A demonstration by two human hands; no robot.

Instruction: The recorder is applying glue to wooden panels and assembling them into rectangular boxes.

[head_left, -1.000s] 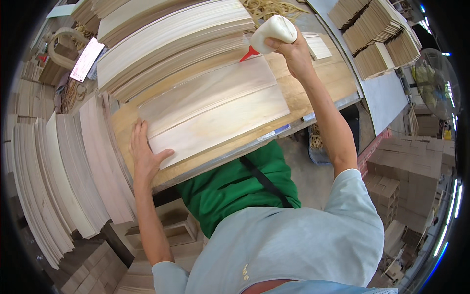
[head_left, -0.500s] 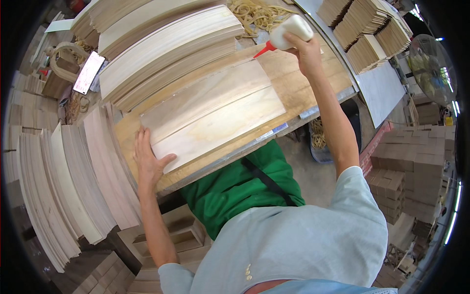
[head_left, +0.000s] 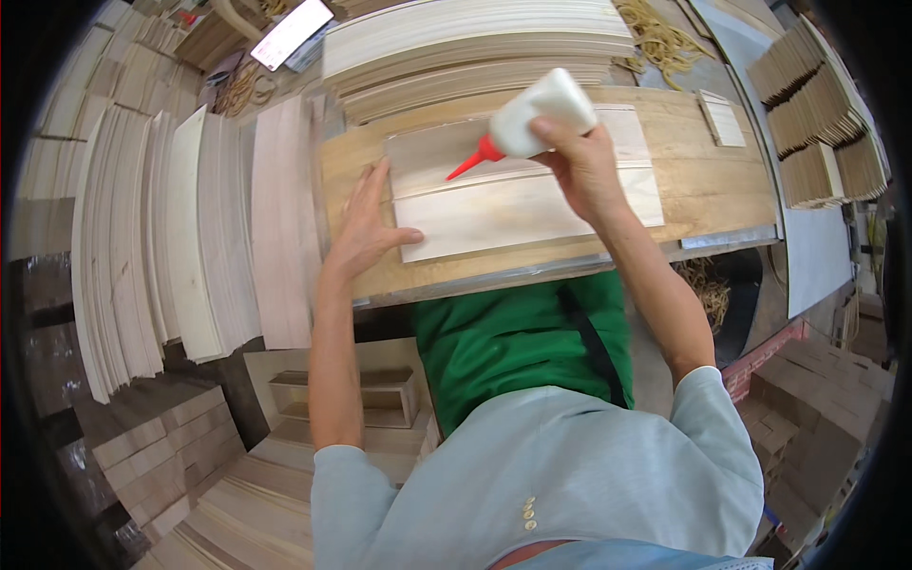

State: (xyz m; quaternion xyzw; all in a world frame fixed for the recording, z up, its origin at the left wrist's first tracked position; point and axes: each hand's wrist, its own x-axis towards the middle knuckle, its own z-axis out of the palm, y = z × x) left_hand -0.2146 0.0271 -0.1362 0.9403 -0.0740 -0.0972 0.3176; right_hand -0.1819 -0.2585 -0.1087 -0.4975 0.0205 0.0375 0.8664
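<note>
A white squeeze glue bottle (head_left: 540, 116) with a red nozzle is tilted over the boards, gripped by my right hand (head_left: 587, 169). Its nozzle tip points down and left, close to the lengthwise line between two pale thin wooden boards (head_left: 513, 217). I cannot tell whether the tip touches the wood. These boards lie flat, long sides together, on a wooden worktop (head_left: 703, 195). My left hand (head_left: 366, 226) rests at their left end, fingers stretched and thumb spread onto the nearer board. The bottle and right hand cover part of the boards.
Behind the boards stands a tall stack of thin panels (head_left: 475, 47); more panels (head_left: 214, 228) stand at the left. A small wood piece (head_left: 722, 119) lies at the worktop's right. A lit phone (head_left: 292, 33) and tan bands (head_left: 665, 38) are at the back.
My right hand has carried the glue bottle from the boards' far right corner leftward and nearer, to their middle line. The view has turned. My left hand stays at the left end.
</note>
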